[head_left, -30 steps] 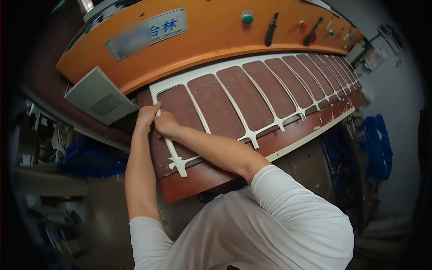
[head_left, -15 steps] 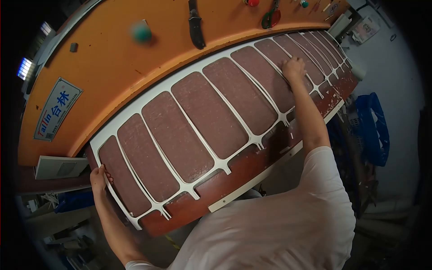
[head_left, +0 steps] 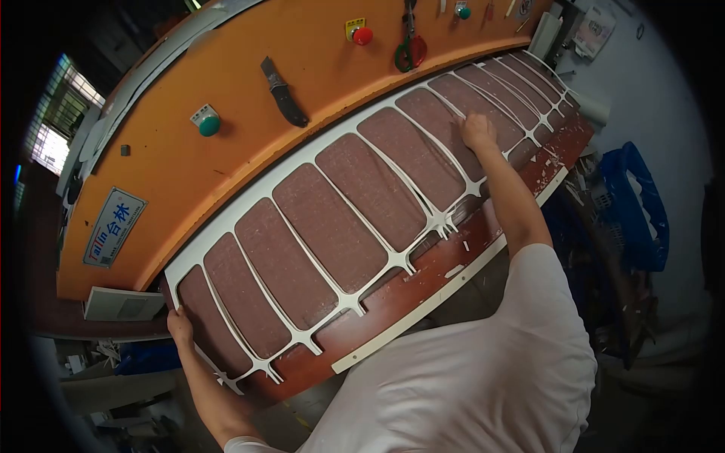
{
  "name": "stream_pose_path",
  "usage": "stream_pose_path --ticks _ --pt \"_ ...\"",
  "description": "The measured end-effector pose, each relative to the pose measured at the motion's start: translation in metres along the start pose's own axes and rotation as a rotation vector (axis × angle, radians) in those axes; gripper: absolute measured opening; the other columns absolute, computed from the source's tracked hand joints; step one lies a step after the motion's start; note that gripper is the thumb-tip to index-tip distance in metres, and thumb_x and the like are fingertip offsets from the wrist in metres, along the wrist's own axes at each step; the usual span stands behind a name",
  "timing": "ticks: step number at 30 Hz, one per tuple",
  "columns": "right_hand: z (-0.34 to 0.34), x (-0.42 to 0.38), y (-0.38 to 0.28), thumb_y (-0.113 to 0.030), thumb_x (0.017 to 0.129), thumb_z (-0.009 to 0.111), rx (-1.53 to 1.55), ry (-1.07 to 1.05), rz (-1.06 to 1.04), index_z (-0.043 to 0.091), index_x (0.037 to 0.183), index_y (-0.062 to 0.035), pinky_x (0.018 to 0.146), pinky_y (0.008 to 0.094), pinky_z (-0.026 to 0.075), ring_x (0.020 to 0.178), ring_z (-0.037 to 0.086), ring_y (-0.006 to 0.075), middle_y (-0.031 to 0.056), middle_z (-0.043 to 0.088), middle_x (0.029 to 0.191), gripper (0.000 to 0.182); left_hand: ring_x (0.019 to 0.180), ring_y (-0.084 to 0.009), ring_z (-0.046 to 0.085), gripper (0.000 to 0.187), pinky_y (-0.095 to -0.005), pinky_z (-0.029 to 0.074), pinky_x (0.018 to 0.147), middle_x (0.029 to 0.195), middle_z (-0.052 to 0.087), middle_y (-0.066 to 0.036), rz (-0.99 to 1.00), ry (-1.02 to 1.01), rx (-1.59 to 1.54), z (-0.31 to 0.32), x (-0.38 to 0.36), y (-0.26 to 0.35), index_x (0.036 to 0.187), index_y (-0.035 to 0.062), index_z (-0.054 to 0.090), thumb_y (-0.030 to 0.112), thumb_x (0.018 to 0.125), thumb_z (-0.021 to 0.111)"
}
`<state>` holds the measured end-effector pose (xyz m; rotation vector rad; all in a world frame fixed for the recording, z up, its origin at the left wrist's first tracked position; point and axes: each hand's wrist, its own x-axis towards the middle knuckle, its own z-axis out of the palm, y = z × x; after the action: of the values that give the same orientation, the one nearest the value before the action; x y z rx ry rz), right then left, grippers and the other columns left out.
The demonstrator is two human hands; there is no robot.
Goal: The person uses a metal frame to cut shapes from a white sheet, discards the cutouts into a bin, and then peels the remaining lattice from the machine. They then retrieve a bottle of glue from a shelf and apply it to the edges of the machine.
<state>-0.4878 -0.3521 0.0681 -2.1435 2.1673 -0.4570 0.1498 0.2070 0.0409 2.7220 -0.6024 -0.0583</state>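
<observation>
A long white lattice sheet (head_left: 351, 301) with large rounded cut-outs lies over the brown work surface (head_left: 332, 215). Its thin cross strips run from a wide band at the back to short forked tabs at the front. At the near left end, my left hand (head_left: 180, 326) is closed on the sheet's edge, its fingers partly hidden. Farther right, my right hand (head_left: 479, 134) is closed around one of the thin strips, the fingertips turned away from view. Several loose-looking doubled strips (head_left: 498, 92) show beyond it.
An orange machine panel (head_left: 181, 174) rises behind, carrying a knife (head_left: 285, 102), red-and-green-handled scissors (head_left: 410, 53), a red button (head_left: 362, 36) and a green button (head_left: 209, 125). A pale bar (head_left: 423, 309) edges the front. White scraps lie near it. A blue basket (head_left: 638, 211) stands right.
The camera view has turned, so the panel and sheet appear shifted. My right hand appears slightly farther left and lower, still on a strip; my left hand stays at the left end.
</observation>
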Motion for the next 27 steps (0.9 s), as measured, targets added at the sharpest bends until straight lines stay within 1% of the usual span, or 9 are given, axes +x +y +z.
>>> stream_pose_path --ticks 4,7,12,15,19,20,23,24,27 --pt "0.014 -0.004 0.019 -0.022 0.094 0.055 -0.025 -0.01 -0.116 0.075 0.099 -0.0038 0.089 0.0493 0.055 0.103 0.068 0.042 0.024 0.071 0.107 0.028 0.078 -0.0389 0.06 0.033 -0.0454 0.047 0.074 0.084 0.062 -0.024 0.028 0.036 -0.044 0.006 -0.011 -0.027 0.094 -0.0072 0.06 0.024 0.102 0.053" --pt "-0.008 -0.027 0.05 -0.022 0.094 0.055 0.031 -0.06 -0.097 0.075 0.102 -0.0047 0.09 0.0503 0.054 0.104 0.067 0.0426 0.0237 0.07 0.109 0.027 0.077 -0.0361 0.061 0.033 -0.0452 0.047 0.074 0.081 0.061 -0.022 -0.001 -0.002 -0.076 -0.01 -0.054 -0.034 0.091 -0.007 0.059 0.024 0.101 0.054" --pt "-0.049 -0.103 0.095 -0.026 0.095 0.056 0.108 -0.056 -0.128 0.071 0.1 -0.0044 0.085 0.0533 0.052 0.101 0.065 0.0444 0.0242 0.069 0.106 0.026 0.077 -0.0334 0.061 0.033 -0.0451 0.047 0.073 0.079 0.061 -0.02 -0.052 0.004 -0.141 0.0 -0.119 -0.095 0.089 -0.0063 0.057 0.024 0.101 0.054" --pt "-0.061 -0.147 0.12 -0.026 0.096 0.057 0.116 -0.074 -0.126 0.069 0.096 -0.0028 0.082 0.0546 0.051 0.097 0.064 0.0455 0.0253 0.068 0.101 0.026 0.078 -0.0329 0.062 0.033 -0.0451 0.048 0.073 0.08 0.062 -0.019 -0.114 -0.082 -0.279 -0.029 -0.168 -0.091 0.089 -0.0066 0.057 0.024 0.101 0.053" --pt "-0.06 -0.194 0.155 -0.028 0.097 0.057 0.173 -0.042 -0.204 0.062 0.088 0.0015 0.074 0.0543 0.048 0.087 0.062 0.0483 0.0272 0.065 0.087 0.031 0.072 -0.0316 0.06 0.034 -0.0451 0.045 0.066 0.077 0.06 -0.02 0.021 0.011 -0.129 -0.027 -0.19 -0.146 0.085 -0.0065 0.056 0.024 0.1 0.053" --pt "-0.061 -0.206 0.164 -0.026 0.097 0.057 0.152 -0.031 -0.232 0.062 0.09 0.0012 0.072 0.0535 0.047 0.086 0.061 0.048 0.0269 0.064 0.085 0.029 0.069 -0.0278 0.056 0.034 -0.0436 0.043 0.064 0.075 0.057 -0.019 0.006 0.001 -0.061 -0.03 -0.197 -0.156 0.084 -0.0066 0.056 0.024 0.1 0.054" --pt "-0.051 -0.227 0.194 -0.027 0.097 0.058 0.214 -0.041 -0.126 0.063 0.091 -0.0009 0.073 0.0532 0.048 0.088 0.062 0.0472 0.0263 0.065 0.087 0.028 0.069 -0.0244 0.053 0.034 -0.0421 0.043 0.064 0.073 0.054 -0.018 -0.025 -0.08 -0.118 -0.033 -0.223 -0.175 0.084 -0.0068 0.055 0.024 0.099 0.054" --pt "-0.051 -0.228 0.194 -0.028 0.097 0.058 0.198 -0.032 -0.122 0.064 0.092 -0.0014 0.074 0.0534 0.048 0.089 0.062 0.047 0.026 0.065 0.088 0.028 0.067 -0.0218 0.049 0.034 -0.0411 0.042 0.063 0.072 0.053 -0.016 0.154 0.039 -0.182 -0.022 -0.224 -0.188 0.084 -0.0067 0.056 0.024 0.099 0.054" --pt "-0.054 -0.225 0.191 -0.032 0.098 0.055 0.141 -0.052 -0.076 0.067 0.093 -0.0032 0.08 0.0534 0.05 0.093 0.064 0.0451 0.0235 0.068 0.092 0.031 0.066 -0.0235 0.051 0.036 -0.0417 0.043 0.063 0.073 0.056 -0.017 0.089 0.022 -0.255 -0.022 -0.22 -0.183 0.085 -0.0065 0.056 0.026 0.099 0.054"
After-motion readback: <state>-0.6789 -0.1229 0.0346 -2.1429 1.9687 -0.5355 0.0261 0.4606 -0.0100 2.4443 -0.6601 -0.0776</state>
